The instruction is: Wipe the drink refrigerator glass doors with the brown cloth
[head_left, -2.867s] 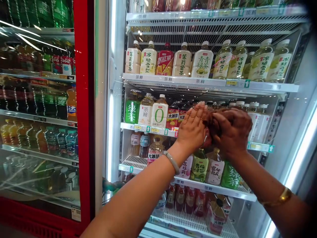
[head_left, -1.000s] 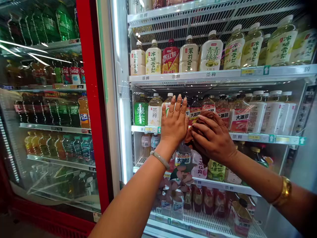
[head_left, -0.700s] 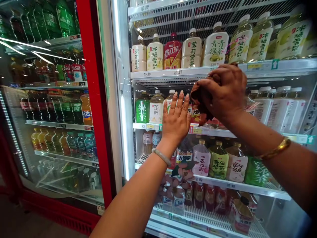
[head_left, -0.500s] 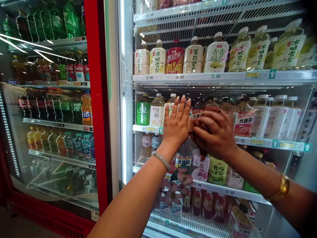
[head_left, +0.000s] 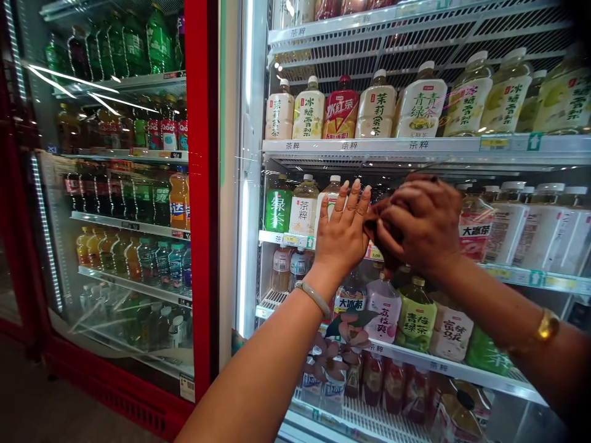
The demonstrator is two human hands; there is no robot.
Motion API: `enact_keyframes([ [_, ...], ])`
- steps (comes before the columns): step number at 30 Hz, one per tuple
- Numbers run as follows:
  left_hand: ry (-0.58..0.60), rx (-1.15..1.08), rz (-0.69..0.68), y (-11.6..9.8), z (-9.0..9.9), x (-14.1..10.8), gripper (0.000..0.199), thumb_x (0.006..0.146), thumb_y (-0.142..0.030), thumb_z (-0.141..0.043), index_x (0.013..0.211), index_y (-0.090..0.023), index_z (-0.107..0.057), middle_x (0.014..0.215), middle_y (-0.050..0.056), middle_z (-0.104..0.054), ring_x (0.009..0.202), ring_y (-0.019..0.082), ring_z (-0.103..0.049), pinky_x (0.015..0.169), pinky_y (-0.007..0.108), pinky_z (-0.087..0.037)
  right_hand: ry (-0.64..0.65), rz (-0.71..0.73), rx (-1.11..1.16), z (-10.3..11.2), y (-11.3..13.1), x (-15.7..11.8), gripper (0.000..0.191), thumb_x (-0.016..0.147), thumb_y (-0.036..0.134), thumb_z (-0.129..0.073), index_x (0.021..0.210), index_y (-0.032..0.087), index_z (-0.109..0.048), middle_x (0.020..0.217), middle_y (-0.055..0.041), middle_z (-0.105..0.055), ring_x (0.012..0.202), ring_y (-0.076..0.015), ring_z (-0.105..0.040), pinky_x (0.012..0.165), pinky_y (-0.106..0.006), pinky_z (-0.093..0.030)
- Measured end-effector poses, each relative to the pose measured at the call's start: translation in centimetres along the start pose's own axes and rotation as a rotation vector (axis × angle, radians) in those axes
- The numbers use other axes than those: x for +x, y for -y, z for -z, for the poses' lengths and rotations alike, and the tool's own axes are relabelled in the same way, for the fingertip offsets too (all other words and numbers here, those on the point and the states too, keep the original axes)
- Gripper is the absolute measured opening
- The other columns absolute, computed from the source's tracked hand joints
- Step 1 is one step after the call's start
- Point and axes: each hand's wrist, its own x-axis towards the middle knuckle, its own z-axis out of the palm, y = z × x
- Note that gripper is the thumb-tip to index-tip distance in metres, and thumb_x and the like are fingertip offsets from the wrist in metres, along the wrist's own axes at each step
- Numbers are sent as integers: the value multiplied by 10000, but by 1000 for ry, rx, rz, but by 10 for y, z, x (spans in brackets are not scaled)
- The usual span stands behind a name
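Note:
My left hand (head_left: pixel 342 227) lies flat on the glass door of a lit drinks cooler, fingers spread and pointing up, a pale bangle on its wrist. Just to its right, my right hand (head_left: pixel 422 224) is closed around a crumpled dark brown cloth (head_left: pixel 382 240), held against the glass. The cloth hangs a little below the fingers and nearly meets the left fingers. Some right fingertips are hidden. Behind the glass, bottles such as a red one (head_left: pixel 340 111) and a green one (head_left: pixel 278 206) stand on shelves.
A pink flower decal (head_left: pixel 341 347) is on the glass below my left hand. The cooler's white frame (head_left: pixel 231 246) runs down the left side. Beyond it stands a second cooler with a red frame (head_left: pixel 203 184), full of bottles. Dark floor (head_left: pixel 28 394) shows at lower left.
The view has swung slightly left, so the coolers appear farther right. My right hand and the cloth have moved a little up and right on the glass. My left hand stays flat.

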Motion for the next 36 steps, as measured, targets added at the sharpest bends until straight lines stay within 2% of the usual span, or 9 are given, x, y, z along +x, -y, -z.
enact_keyframes([
  [3,-9,13,-5,0,0,0,616,1088,-322,-352,1678,-171,-263,1767,74,-240,1665,218,-54,1376,518,18,51,154,46,14,20,-27,98,854,347,-741,840,259,-700,1070,-52,-740,1164,-286,-613,1153,-538,-395],
  [7,-16,-3,-8,1,0,1,616,1083,-316,-364,1672,-161,-276,1764,80,-253,1664,222,-46,1373,519,37,102,319,21,6,-5,-10,74,854,341,-735,870,273,-713,1073,-17,-747,1196,-248,-592,1153,-480,-374],
  [12,1,-23,-40,3,0,-1,551,1054,-290,-410,1580,-134,-454,1759,83,-264,1668,233,-51,1378,528,12,141,-43,-7,-25,-33,40,230,943,423,-619,936,219,-723,1191,-132,-693,1261,-324,-489,1090,-564,-329],
  [15,22,-8,-55,5,-1,-3,565,1048,-280,-398,1580,-94,-444,1754,110,-271,1669,237,-73,1382,535,-33,78,-148,-10,-26,-8,38,230,965,416,-586,958,231,-722,1189,-143,-677,1247,-344,-489,1067,-581,-335],
  [19,38,22,-70,18,4,-4,632,1057,-211,-319,1673,-89,-243,1749,105,-293,1660,180,-111,1384,421,-112,-1,0,-30,-13,31,7,140,917,382,-672,914,245,-704,1087,-83,-708,1176,-297,-554,1087,-529,-375],
  [25,-4,54,54,72,23,3,651,1077,-278,-325,1692,-118,-184,1760,118,-249,1664,220,-120,1381,489,-86,71,360,-20,-21,5,36,147,944,374,-662,846,265,-675,1006,-19,-727,1137,-247,-568,1086,-471,-364],
  [28,5,67,60,87,26,1,653,1075,-277,-335,1699,-166,-180,1762,94,-255,1664,222,-128,1377,517,-60,66,189,-63,-42,-3,74,234,994,405,-569,881,243,-693,1039,-63,-698,1126,-268,-531,1036,-494,-347],
  [31,-5,64,63,89,23,-3,642,1078,-280,-334,1698,-184,-197,1762,86,-260,1663,220,-138,1375,520,-83,-14,-69,-85,-56,22,85,270,1005,427,-541,901,231,-694,1089,-100,-676,1144,-293,-497,1036,-520,-327],
  [36,-8,67,43,88,22,-6,611,1084,-250,-304,1687,-179,-236,1759,71,-274,1663,209,-132,1377,503,-92,-18,167,-32,-48,67,53,134,962,366,-639,928,245,-688,1067,-53,-714,1147,-253,-509,1115,-479,-325],
])
